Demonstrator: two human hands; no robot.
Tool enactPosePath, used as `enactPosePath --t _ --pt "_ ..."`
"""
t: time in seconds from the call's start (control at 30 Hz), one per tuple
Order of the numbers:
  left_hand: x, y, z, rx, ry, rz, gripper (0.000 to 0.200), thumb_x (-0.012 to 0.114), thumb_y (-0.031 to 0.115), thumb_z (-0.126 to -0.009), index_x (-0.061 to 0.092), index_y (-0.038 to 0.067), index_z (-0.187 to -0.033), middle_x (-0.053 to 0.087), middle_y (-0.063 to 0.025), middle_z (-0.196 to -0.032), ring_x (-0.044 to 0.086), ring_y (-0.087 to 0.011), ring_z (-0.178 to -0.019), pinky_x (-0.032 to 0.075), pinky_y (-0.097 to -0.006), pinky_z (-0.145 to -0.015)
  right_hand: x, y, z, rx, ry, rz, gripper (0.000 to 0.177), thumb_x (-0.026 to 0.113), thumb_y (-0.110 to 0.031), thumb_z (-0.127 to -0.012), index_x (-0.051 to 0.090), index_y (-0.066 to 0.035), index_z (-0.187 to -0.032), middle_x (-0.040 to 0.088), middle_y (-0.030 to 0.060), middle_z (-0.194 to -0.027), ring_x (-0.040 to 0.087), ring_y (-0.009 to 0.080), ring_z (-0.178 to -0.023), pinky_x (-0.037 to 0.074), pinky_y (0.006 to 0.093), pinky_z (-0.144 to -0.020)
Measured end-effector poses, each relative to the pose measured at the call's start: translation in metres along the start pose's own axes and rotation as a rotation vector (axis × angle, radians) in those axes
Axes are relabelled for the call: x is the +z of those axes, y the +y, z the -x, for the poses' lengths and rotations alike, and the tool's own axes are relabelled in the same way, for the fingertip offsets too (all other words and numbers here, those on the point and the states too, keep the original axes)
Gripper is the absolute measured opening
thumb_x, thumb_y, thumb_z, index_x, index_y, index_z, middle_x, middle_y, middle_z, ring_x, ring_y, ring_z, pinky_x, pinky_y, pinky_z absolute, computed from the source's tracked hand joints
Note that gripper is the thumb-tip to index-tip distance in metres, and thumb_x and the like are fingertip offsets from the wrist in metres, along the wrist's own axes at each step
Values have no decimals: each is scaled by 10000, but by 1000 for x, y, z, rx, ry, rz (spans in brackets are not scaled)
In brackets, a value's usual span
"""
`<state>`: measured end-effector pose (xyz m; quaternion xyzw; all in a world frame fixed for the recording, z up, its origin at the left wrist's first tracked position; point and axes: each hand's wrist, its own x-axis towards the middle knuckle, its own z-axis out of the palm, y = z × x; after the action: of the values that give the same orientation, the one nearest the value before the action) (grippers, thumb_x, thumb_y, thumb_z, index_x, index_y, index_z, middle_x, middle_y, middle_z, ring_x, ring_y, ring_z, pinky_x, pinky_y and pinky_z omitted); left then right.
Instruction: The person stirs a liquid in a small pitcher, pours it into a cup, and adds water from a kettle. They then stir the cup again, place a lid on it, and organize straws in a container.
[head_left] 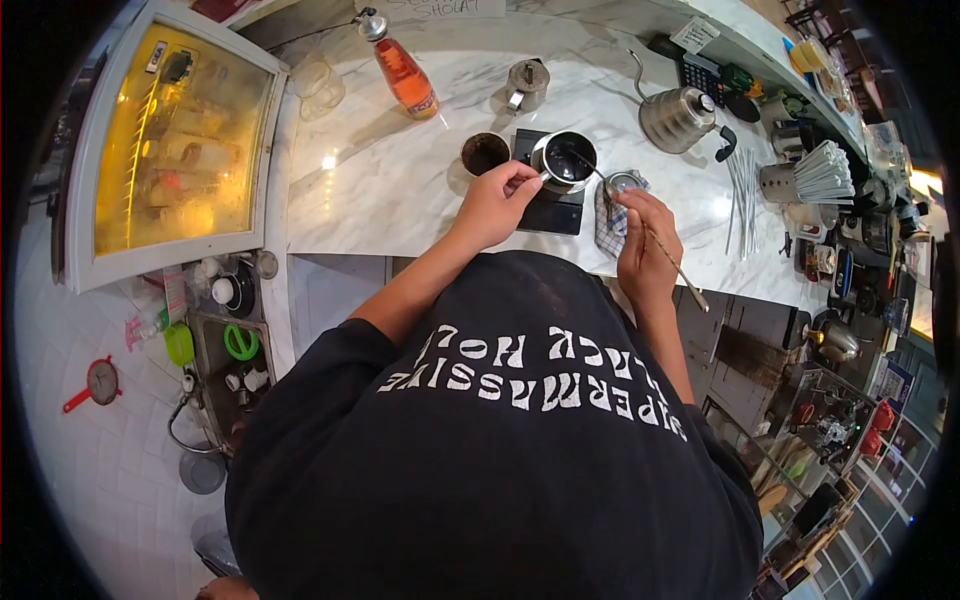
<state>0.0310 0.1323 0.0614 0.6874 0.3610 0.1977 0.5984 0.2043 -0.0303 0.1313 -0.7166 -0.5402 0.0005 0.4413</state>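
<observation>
My left hand (497, 205) is closed at the near left side of a metal pitcher (568, 184), its fingertips pinching the handle by the rim. Dark liquid shows inside the pitcher, which stands on a black flat scale (552, 216). In my closed right hand (650, 245) is a long thin bar spoon (680, 268); its far end slants into the pitcher and its other end sticks out past my wrist. Just left of the scale sits a round container (485, 152) with brown contents. A checked cloth (608, 230) lies beside the scale, with a small shiny vessel on it, partly hidden by my right hand.
Farther back stand a red bottle (405, 78), a lidded metal jug (527, 86) and a gooseneck kettle (680, 118). Straws (825, 175) fill a holder at the right, near loose white sticks (742, 195). A yellow-lit glass-door cabinet (185, 150) borders the counter's left end.
</observation>
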Motion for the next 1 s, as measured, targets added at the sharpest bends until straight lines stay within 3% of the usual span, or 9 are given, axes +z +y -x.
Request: enactPosePath --t 0.1,0.3,0.47,0.77,0.87,1.0 --pt "-2 4 2 3 7 -34 221 688 196 -1010 710 12 -1129 745 -58 -971 672 -134 -898 524 -306 -833 1 2 -1 -2 -37 9 171 579 -50 -1055 733 -33 -1126 740 156 -1145 693 309 -1098 524 378 -981" --pt "-1 4 5 34 34 -20 238 701 201 -995 717 12 -1140 741 -57 -967 647 -140 -868 523 -313 -827 3 3 2 -9 -28 -16 148 642 -7 -990 732 -37 -1103 747 151 -1083 694 328 -1069 530 408 -927" --pt "-1 3 3 78 58 -84 190 710 191 -988 730 14 -1052 737 -57 -881 659 -129 -782 541 -302 -755 6 8 4 -10 -14 -4 150 636 -10 -993 729 -41 -1107 743 156 -1088 691 332 -1070 527 412 -934" --pt "-6 -2 -2 88 13 -82 208 721 201 -980 727 5 -1050 728 -56 -866 645 -124 -771 536 -303 -747 3 7 2 -14 -34 -19 152 635 -7 -990 719 -41 -1112 743 153 -1094 684 332 -1082 526 411 -940" --pt "-10 4 -2 29 -53 -111 227 695 218 -1002 720 8 -1086 735 -54 -958 651 -150 -889 527 -329 -855 1 4 1 -20 -55 -11 151 622 -11 -1004 717 -39 -1118 738 156 -1116 684 330 -1091 527 403 -949" --pt "-10 5 -2 -9 -59 -101 223 698 217 -1000 715 8 -1075 728 -50 -947 647 -151 -890 524 -330 -859 0 6 6 -34 -81 -14 159 606 -1 -1020 713 -37 -1133 733 164 -1145 683 323 -1114 531 386 -967"
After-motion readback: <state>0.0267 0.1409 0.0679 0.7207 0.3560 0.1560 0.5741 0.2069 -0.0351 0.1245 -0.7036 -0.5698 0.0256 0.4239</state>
